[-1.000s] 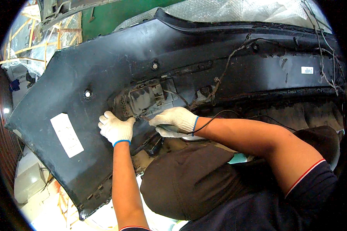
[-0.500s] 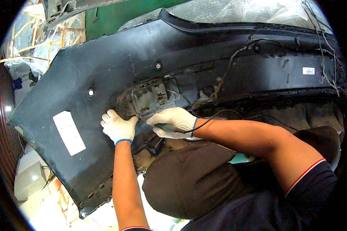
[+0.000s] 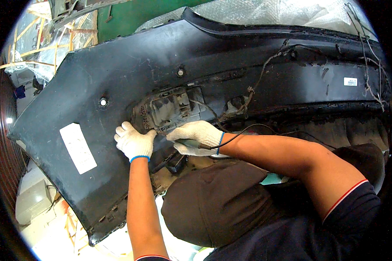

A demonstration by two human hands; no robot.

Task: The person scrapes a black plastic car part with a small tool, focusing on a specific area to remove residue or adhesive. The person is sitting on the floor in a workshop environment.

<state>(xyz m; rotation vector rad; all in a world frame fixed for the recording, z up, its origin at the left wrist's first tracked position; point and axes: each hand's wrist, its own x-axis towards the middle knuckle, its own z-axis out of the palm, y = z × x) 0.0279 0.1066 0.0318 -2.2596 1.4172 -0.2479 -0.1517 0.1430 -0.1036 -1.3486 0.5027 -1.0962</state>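
A large dark bumper cover lies across the view, inner face up. My left hand, in a white knit glove, rests on it with fingers spread and thumb toward my right hand. In the matching glove, my right hand is closed around a pen-shaped corded tool with a grey-green handle. A black cord runs from its rear end over my right forearm. The tool's tip is hard to make out near my left thumb. Just beyond both hands sits a dirty rectangular bracket on the bumper.
A white paper label is stuck left of my left hand. Loose wiring crosses the bumper's right part. Bubble wrap lies behind it. A dark cap fills the lower middle. Wrapped wooden crating stands at far left.
Both hands stay in nearly the same place, the tool still in my right hand. The view has shifted very slightly over the bumper.
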